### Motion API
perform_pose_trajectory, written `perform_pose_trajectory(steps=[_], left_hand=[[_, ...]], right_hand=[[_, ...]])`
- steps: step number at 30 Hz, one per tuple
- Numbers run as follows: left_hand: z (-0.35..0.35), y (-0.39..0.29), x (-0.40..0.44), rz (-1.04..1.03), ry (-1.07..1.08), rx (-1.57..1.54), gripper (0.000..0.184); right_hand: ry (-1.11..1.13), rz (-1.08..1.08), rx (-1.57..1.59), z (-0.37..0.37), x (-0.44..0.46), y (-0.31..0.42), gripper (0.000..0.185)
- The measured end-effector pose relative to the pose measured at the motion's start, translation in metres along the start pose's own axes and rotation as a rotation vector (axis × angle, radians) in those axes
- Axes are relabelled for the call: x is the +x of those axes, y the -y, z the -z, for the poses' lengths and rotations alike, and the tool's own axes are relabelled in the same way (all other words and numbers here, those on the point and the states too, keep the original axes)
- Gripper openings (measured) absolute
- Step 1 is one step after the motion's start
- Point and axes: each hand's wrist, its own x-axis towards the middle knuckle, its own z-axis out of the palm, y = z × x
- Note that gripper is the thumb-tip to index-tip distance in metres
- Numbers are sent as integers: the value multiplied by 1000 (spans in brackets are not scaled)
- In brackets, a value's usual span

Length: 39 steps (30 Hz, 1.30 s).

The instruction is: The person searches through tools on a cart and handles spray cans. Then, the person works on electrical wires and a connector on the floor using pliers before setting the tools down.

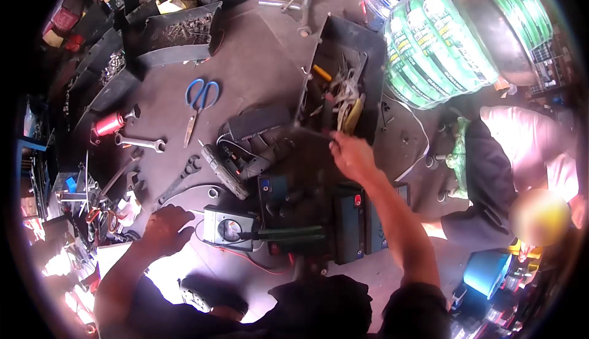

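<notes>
My left hand (167,228) hovers at the left of a white-faced meter (230,227) with a round dial, its fingers apart and nothing in them. Cables run from the meter, one of them red. My right hand (354,158) is at the near edge of a black tool tray (305,93), its fingers curled closed; what they hold, if anything, is blurred. Inside the tray lie pliers (353,115) with yellowish handles and other loose metal tools. Between my hands sit a cordless drill (224,168) and dark battery packs (348,228).
Blue-handled scissors (201,96) and a combination wrench (141,142) lie on the floor at left. Black bins (178,35) of small hardware stand behind. Green wrapped coils (435,44) are at back right. A person (521,167) sits at right, near a blue bucket (486,273).
</notes>
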Motion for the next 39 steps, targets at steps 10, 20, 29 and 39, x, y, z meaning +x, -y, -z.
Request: perform_pose_trajectory(steps=[10,20,29,39], left_hand=[[-5,2,-24,162,86,56,25],[-19,-3,-22,264,167,36,25],[-23,4,-23,343,120,-54,24],[-28,9,-27,370,113,-128,27]], right_hand=[[183,240,-737,-12,65,-65,60],[235,687,-897,-3,131,-69,54],[-450,166,-445,31,189,-40,53],[424,22,-479,-45,91,-41,81]])
